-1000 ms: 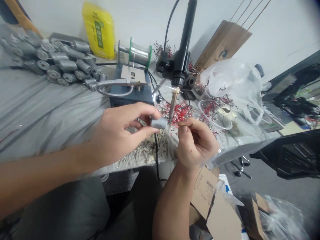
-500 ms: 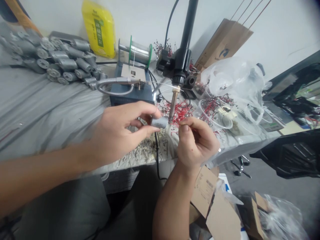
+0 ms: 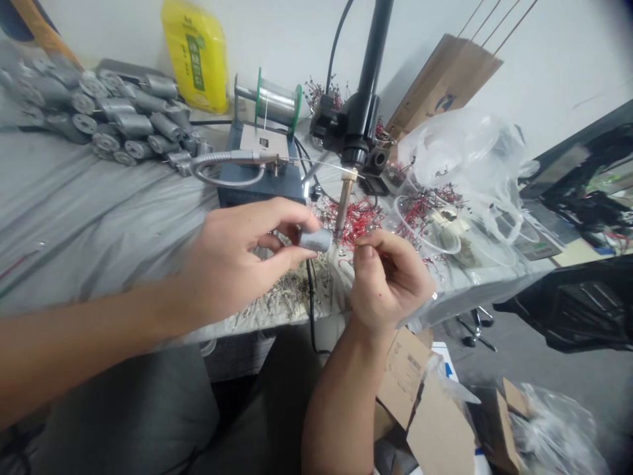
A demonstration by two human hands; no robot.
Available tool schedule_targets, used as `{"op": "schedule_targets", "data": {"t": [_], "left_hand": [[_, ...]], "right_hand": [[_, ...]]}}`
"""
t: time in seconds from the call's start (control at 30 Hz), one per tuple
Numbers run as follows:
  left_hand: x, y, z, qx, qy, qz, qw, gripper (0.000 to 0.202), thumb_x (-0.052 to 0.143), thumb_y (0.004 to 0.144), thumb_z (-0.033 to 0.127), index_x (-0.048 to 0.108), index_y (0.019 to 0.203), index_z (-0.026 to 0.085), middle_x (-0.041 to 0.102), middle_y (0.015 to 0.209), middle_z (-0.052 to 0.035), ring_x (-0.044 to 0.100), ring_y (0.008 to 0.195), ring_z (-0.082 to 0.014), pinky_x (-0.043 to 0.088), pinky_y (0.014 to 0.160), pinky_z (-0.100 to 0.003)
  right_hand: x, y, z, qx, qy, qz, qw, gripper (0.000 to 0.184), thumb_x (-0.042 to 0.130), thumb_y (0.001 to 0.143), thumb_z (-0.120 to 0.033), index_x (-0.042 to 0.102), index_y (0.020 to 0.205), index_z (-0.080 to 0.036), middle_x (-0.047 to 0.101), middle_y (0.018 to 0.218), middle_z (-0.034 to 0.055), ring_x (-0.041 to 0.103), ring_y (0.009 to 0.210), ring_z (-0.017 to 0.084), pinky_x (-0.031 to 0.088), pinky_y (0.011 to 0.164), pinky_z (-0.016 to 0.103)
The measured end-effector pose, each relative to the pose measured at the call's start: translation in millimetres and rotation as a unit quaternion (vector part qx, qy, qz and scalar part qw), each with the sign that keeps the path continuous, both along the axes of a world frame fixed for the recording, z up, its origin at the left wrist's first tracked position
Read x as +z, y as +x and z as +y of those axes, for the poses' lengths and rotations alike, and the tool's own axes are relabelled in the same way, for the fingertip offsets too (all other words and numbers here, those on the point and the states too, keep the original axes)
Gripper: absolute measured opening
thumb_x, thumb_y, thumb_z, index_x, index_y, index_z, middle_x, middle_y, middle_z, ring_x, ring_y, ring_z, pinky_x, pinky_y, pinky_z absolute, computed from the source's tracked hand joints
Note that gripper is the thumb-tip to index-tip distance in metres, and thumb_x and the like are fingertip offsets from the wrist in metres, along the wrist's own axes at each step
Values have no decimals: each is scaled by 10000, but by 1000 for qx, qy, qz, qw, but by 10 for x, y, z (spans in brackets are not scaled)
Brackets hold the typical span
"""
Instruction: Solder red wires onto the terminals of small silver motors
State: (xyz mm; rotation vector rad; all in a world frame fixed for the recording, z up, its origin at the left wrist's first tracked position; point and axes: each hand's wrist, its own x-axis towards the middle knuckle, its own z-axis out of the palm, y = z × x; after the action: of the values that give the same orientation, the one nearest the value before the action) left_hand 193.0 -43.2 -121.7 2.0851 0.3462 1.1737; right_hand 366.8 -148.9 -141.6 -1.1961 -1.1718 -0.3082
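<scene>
My left hand point(image 3: 237, 254) pinches a small grey cylindrical motor point(image 3: 316, 240) between thumb and fingers, lying on its side with one end facing right. The tip of an upright soldering iron point(image 3: 345, 201), clamped in a black stand point(image 3: 357, 142), comes down at that right end; whether they touch I cannot tell. Just right of the tip, my right hand point(image 3: 388, 277) is closed, thumb against forefinger, on something too small to make out. Behind the hands lies a heap of small red-leaded parts point(image 3: 363, 221). Thin solder wire runs from a metal guide tube point(image 3: 237, 158) toward the iron.
Many grey motors point(image 3: 133, 125) are piled at the left back. A solder spool point(image 3: 277, 102) sits on a blue feeder box point(image 3: 262, 188). A yellow pack point(image 3: 195, 56), paper bag point(image 3: 440, 86) and plastic bag point(image 3: 465, 155) stand behind. Cardboard boxes point(image 3: 438, 422) lie below right.
</scene>
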Motion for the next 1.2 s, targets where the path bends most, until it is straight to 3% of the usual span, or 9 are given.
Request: {"op": "schedule_targets", "data": {"t": [0.2,0.6,0.9,1.2], "left_hand": [[23,2,-17,7,0,2,1000,241,782,939,177,744,1136,310,810,1132,58,817,950,-179,737,826,-291],[15,3,-11,10,4,-5,1000,253,798,927,174,752,1136,310,813,1128,52,814,939,-179,732,807,-261],[30,-2,-12,13,17,2,1000,216,784,948,208,747,1130,318,818,1141,59,821,951,-190,741,815,-322],[30,1,-11,22,27,6,999,194,789,950,215,750,1112,314,820,1137,72,817,934,-174,730,800,-276]], "right_hand": [[8,-2,-11,-41,-20,-19,999,96,650,948,-181,727,912,-227,662,751,-26,549,578,108,424,496,269],[6,-6,4,-23,-11,-2,1000,86,659,955,-183,733,930,-221,660,741,-30,523,558,94,408,488,265],[-11,3,-13,-12,-17,8,1000,81,659,962,-203,732,933,-219,646,734,-26,519,543,99,404,479,267],[-14,12,-30,-12,-28,-2,1000,86,657,972,-193,731,941,-224,652,745,-27,540,556,101,425,484,256]]}}
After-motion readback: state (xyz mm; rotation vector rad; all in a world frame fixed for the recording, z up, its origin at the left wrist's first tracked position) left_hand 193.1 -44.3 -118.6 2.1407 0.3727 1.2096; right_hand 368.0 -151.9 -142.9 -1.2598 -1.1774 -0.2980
